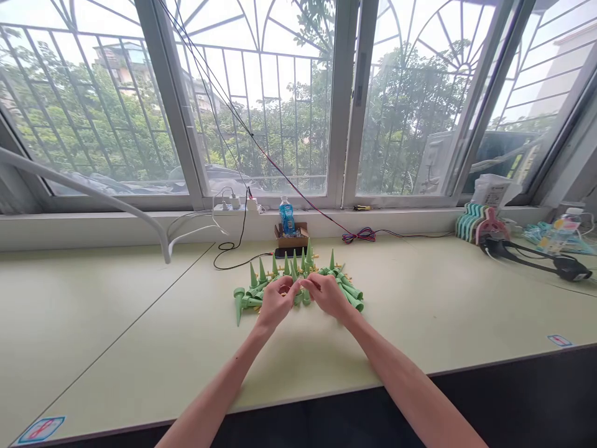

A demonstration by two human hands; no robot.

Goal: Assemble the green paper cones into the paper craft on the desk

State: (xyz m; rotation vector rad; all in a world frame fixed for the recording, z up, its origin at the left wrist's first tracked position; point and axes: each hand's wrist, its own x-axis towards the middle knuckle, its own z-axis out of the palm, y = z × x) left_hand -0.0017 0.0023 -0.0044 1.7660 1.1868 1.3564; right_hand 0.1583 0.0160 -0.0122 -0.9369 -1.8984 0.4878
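Observation:
A heap of several green plastic cone spikes (347, 289) lies on the pale green table (140, 323), some upright, some on their sides, with small yellow bits among them. My left hand (275, 302) and my right hand (329, 295) meet over the middle of the heap. Both have their fingers curled and pinched together at the fingertips. What they pinch is too small and hidden to name. One cone (239, 305) lies apart at the heap's left end.
Behind the heap stand a small cardboard box (293, 239) and a blue water bottle (286, 216). A black cable (233, 252) and red-blue wires (359, 235) run near the window sill. Black headset (532, 258) and stacked teal items (471, 221) sit at the right.

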